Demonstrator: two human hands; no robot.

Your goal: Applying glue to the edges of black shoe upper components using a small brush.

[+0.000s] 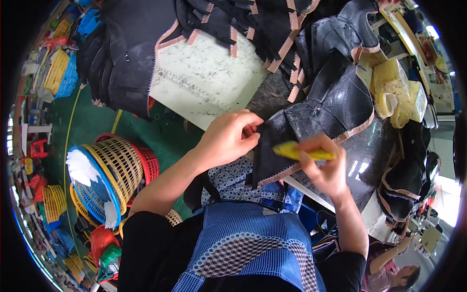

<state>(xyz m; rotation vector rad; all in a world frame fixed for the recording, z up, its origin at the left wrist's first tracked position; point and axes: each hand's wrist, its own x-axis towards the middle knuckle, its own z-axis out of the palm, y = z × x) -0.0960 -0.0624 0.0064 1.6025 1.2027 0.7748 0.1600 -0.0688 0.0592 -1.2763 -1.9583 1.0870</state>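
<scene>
A black leather-like piece (331, 107) with a tan, zigzag-cut edge lies over the dark slab in front of me, its near corner hanging past the slab's edge. My left hand (231, 134) is at its left edge, fingers curled and closed; whether they pinch the leather is hidden. Above the piece's near part, my right hand (323, 163) grips a slim, bright yellow block (287, 150) with a tapering left end. Its exact kind is unclear, and whether it touches the leather cannot be seen.
More black pieces (131, 73) with tan edges lie at the far left and hang off the white board (194, 73). Pale yellow blocks (391, 80) stand at the right. Plastic baskets (119, 163) sit low on my left. A co-worker (396, 272) is at lower right.
</scene>
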